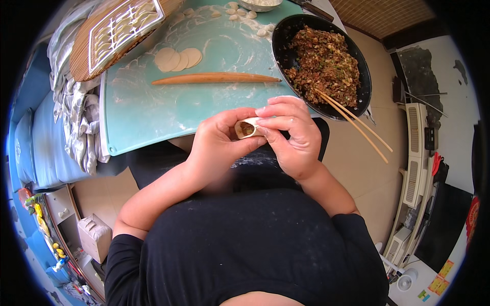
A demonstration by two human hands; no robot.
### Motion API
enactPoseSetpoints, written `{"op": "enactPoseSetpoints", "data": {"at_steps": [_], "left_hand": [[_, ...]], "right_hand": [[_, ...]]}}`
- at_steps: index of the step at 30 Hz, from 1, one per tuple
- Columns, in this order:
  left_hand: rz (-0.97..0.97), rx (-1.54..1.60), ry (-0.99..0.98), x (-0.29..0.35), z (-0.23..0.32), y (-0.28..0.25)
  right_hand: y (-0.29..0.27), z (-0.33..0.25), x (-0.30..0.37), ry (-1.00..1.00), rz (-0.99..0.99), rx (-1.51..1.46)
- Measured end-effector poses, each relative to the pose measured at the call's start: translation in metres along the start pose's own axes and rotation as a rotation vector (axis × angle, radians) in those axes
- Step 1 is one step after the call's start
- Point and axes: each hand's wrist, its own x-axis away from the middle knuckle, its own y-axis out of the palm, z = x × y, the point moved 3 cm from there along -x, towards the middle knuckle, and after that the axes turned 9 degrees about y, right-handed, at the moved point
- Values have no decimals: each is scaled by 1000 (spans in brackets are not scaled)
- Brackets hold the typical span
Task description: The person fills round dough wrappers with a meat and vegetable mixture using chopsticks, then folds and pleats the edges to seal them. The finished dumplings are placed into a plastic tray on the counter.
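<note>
Both left hand (224, 133) and right hand (292, 133), grip clamped on pale, part-sealed dough dumpling (248, 128); left cradles, right pinches side, presumably keeping brown filling inside; dumpling held at near edge of teal, flour-dusted surface (153, 109).

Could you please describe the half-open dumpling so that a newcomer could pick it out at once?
Find the big green board, then the rolling pin lying on it. Below the rolling pin in the picture, the left hand and right hand meet around the dumpling, a pale cup of dough. Its open mouth shows brown filling, whereas the round wrappers beyond the rolling pin lie flat.
</note>
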Motion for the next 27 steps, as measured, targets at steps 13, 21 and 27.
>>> {"op": "enactPoseSetpoints", "data": {"at_steps": [13,21,27], "left_hand": [[-17,-501,341,-7,29,-7],[214,-1,225,-8,16,-10],[196,329,-298,-8,0,-15]], "right_hand": [[18,16,13,644,-86,-1164],[16,18,13,629,20,-1162],[18,19,12,493,103,-1002]]}}
